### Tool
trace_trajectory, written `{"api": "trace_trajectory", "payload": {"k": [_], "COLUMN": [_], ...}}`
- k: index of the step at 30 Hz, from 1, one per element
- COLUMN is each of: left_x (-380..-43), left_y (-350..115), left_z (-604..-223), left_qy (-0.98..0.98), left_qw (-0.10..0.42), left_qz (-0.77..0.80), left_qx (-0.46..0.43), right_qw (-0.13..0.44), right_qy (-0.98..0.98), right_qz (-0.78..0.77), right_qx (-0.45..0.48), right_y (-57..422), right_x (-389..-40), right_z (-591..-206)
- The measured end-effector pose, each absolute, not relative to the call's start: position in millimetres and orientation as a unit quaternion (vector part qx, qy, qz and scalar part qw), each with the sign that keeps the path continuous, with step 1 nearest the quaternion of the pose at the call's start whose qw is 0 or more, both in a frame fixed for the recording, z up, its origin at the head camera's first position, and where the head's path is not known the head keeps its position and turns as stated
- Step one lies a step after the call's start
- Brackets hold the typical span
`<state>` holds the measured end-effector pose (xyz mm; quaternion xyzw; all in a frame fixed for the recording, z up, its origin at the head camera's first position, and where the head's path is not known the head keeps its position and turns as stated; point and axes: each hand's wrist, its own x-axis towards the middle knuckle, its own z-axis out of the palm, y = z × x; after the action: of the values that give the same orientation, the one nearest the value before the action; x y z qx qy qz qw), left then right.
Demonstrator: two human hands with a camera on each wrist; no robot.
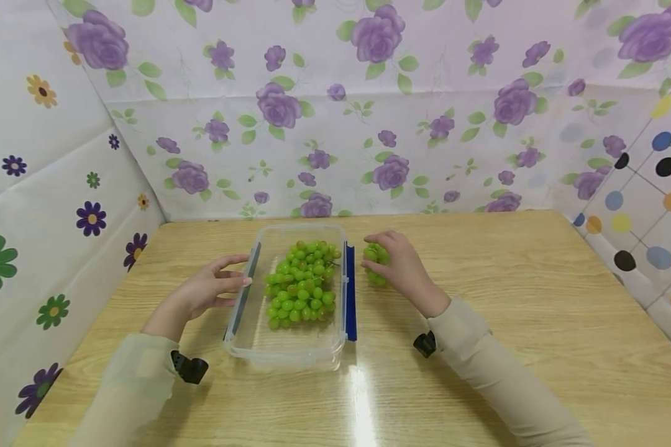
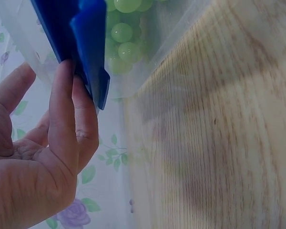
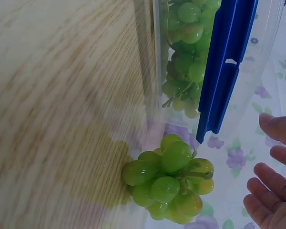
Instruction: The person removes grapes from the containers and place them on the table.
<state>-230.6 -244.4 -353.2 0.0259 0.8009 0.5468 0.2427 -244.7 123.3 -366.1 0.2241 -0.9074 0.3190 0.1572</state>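
Note:
A clear plastic box [image 1: 282,355] with blue latches stands on the table, a large bunch of green grapes [image 1: 303,292] showing inside it. At the box's left side, my left hand [image 1: 215,288] has its fingertips against the blue latch [image 2: 88,43], fingers loosely bent. A smaller bunch of green grapes [image 3: 164,179] lies on the table just right of the box. Over that bunch is my right hand [image 1: 401,264], thumb and fingers spread; the right wrist view shows them apart from the grapes. Along the box's right side the other blue latch [image 1: 351,298] sticks out.
The wooden table [image 1: 509,298] extends to both sides and toward me. Behind it hangs a purple-flowered cloth [image 1: 324,124], with patterned sheets at left and right. A small black camera [image 1: 190,367] is strapped at each wrist.

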Motion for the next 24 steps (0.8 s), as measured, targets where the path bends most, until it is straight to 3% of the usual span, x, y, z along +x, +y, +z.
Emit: {"api": "trace_trajectory", "payload": {"k": [24], "left_x": [-231.6], "left_y": [-244.2], "left_z": [-352.6], "left_qy": [0.803], "left_qw": [0.243], "left_qz": [0.543], "left_qx": [0.023], "right_qw": [0.198], "right_qy": [-0.879], "right_qz": [0.292], "right_qx": [0.321], "right_y": [117.0], "right_x": [-231.5], "right_z": [-352.5]}}
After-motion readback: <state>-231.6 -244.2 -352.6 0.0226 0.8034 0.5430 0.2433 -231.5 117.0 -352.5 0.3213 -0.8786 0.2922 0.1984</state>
